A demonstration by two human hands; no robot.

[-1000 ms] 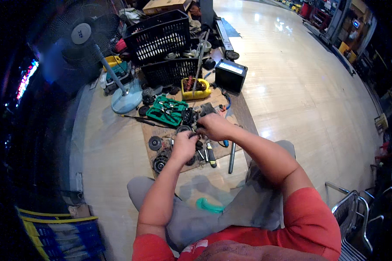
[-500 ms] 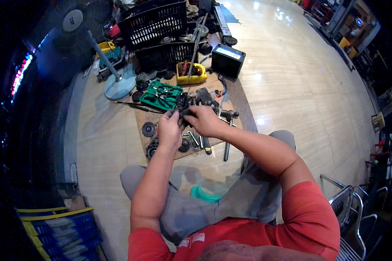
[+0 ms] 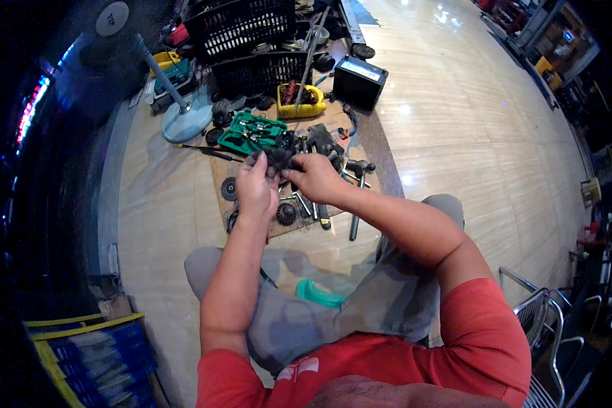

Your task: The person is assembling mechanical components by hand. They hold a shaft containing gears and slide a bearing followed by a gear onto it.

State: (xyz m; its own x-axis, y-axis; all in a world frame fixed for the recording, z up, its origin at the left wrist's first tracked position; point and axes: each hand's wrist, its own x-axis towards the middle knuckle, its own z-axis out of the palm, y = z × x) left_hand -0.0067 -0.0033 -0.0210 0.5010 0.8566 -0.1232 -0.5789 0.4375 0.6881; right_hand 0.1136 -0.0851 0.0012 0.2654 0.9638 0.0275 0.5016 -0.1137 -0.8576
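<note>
Over the cardboard (image 3: 366,145), I've got a dark part (image 3: 277,158) up between both hands: left hand (image 3: 255,189) has its fingers wrapped on it, right hand (image 3: 317,178) has its fingers bunched narrow against it, can't tell if they're really gripping. I'd let the left be the steady base, right does small moves, clear of the green tray (image 3: 230,140) just behind.

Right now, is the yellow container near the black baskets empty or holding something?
Holding something: reddish pieces show inside the yellow container's open top; how full, I can't tell.
</note>
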